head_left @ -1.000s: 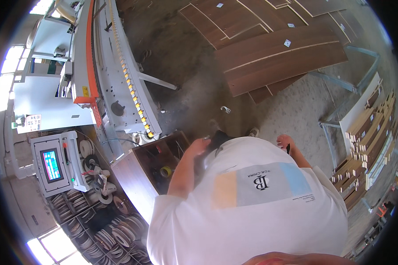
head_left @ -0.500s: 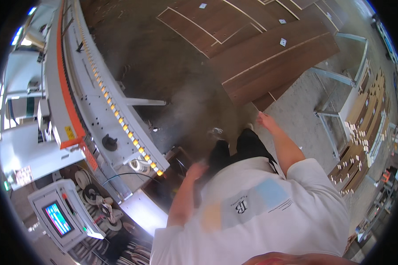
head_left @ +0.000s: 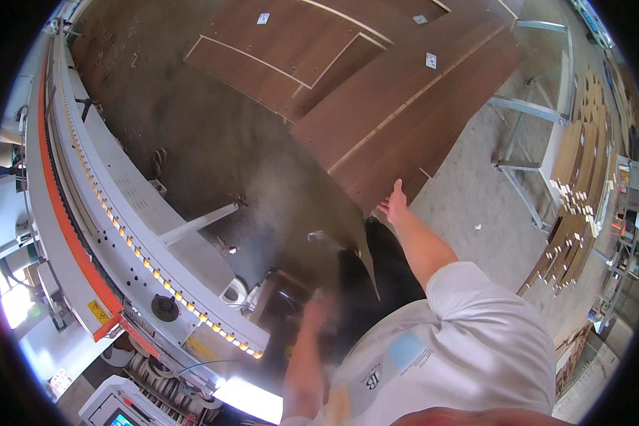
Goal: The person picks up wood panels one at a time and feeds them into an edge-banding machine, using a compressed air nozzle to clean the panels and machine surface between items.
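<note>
My right hand (head_left: 395, 200) is at the near end of a stack of dark brown panels (head_left: 405, 135), its thumb stretched out over the board and its fingers apart. Whether the fingertips touch the panel edge is hard to make out. Low beside my legs hangs my left hand (head_left: 318, 308), smeared by motion, near a dark box-like object (head_left: 280, 302); its fingers cannot be read. The panels have pale edges, and a small white label (head_left: 431, 60) lies on the top one.
A long grey machine with an orange rail (head_left: 69, 234) and a row of yellow rollers (head_left: 147, 263) curves along my left. Its control panel (head_left: 117, 405) shows at the lower left. On the right stand a metal frame (head_left: 532, 108) and stacked wooden strips (head_left: 582, 170).
My view has turned and the panels now appear nearer. My right hand has moved from beside the stack's near corner to over its near end, fingers spreading. The left hand remains low.
</note>
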A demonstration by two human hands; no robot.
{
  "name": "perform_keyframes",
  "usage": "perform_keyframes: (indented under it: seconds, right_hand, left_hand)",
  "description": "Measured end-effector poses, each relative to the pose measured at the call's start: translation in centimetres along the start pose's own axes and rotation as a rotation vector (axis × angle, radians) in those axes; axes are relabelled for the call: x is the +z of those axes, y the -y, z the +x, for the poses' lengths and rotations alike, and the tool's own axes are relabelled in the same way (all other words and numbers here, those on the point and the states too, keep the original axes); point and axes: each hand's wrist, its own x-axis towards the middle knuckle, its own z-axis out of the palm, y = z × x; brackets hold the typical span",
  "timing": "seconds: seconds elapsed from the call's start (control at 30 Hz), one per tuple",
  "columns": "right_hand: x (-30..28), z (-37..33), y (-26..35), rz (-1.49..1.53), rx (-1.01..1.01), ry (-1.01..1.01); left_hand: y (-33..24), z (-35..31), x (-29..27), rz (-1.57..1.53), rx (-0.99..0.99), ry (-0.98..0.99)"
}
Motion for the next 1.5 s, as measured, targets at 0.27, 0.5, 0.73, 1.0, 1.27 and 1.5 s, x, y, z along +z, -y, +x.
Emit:
perform_keyframes:
  seconds: [0.27,0.5,0.73,1.0,1.27,1.5]
  right_hand:
    - [-3.9,-9.7,3.2,0.02,-0.043,0.063]
    - [-5.7,-20.3,8.3,0.172,-0.077,0.196]
    - [-7.1,-19.3,9.2,0.074,-0.11,0.173]
    - [-6.5,-16.2,9.6,-0.088,0.042,0.17]
    - [-7.2,-13.3,11.1,-0.385,-0.239,0.255]
    - [-3.5,-14.7,11.8,-0.528,-0.285,0.222]
  left_hand:
    - [-4.8,-0.3,1.1,0.617,0.695,0.082]
    - [-16.2,-5.1,1.7,0.815,0.506,0.154]
    - [-14.9,-4.7,0.4,0.352,0.4,-0.024]
    - [-3.5,-12.7,-4.7,0.436,0.499,-0.312]
    - [8.6,-31.7,-13.0,0.303,0.216,-1.014]
    - [22.1,-42.1,-20.6,0.674,-0.208,-1.416]
